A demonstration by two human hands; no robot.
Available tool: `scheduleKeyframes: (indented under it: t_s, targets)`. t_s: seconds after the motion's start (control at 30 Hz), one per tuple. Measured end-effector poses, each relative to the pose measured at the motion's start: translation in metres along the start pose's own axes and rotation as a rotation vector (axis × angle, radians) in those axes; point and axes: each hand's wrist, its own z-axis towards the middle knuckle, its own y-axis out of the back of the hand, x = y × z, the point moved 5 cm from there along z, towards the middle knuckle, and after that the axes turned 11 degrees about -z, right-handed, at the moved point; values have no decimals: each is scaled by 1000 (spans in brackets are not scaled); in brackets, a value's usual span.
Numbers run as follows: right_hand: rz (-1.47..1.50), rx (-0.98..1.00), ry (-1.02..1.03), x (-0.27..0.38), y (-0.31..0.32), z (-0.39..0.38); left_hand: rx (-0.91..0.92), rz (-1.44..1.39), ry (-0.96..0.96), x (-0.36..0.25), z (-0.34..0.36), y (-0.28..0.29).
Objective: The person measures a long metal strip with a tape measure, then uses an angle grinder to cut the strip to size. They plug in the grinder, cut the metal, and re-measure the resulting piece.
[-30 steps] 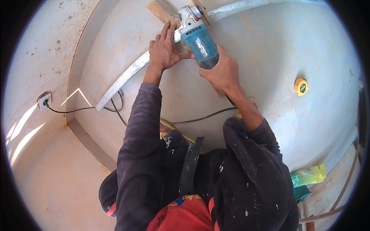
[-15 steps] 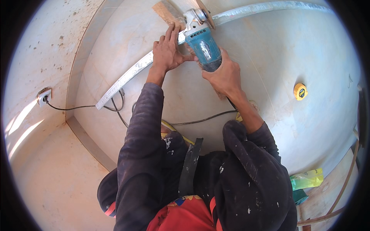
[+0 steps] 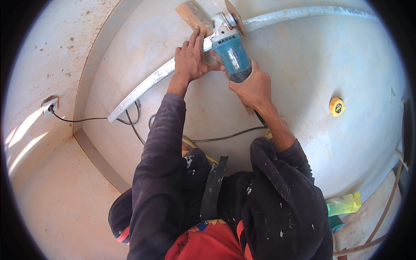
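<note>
My right hand is wrapped round the dark rear grip of a teal angle grinder. The grinder's brown cutting disc stands on edge at the top, over or against a long silvery metal bar; whether it touches is unclear. My left hand grips the bar just left of the grinder head, fingers over its far side and thumb toward the grinder. Under the bar a rough wooden board runs crosswise, partly hidden by the grinder and my hands. Thin bright streaks show near the disc.
A black cable trails from the grinder past my knees; a cord runs to the wall socket at left. A yellow tape measure lies on the pale floor at right. A yellow-green bag sits at lower right.
The view has shifted slightly. The grinder and left hand appear a little farther right and lower, and more of the disc shows. Both hands keep their holds.
</note>
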Motion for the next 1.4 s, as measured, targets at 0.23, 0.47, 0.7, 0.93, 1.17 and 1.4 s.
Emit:
scheduleKeyframes:
  t_s: [0.23, 0.47, 0.7, 0.93, 1.17, 1.4]
  targets:
    - [-19, 49, -40, -2, -1, 1, -39, 41, -36, 7, 1, -6]
    - [-17, 56, -36, 4, 0, 2, -19, 25, -7, 5, 0, -2]
    - [-50, 60, -58, 4, 0, 3, -36, 32, -8, 5, -1, -1]
    - [-50, 54, -57, 3, 1, 5, -48, 4, -24, 7, -1, -2]
    - [-40, 97, -95, 5, 2, 3, -23, 12, 0, 5, -1, 0]
    - [-50, 99, -72, 3, 2, 4, -39, 18, -21, 8, 0, -4]
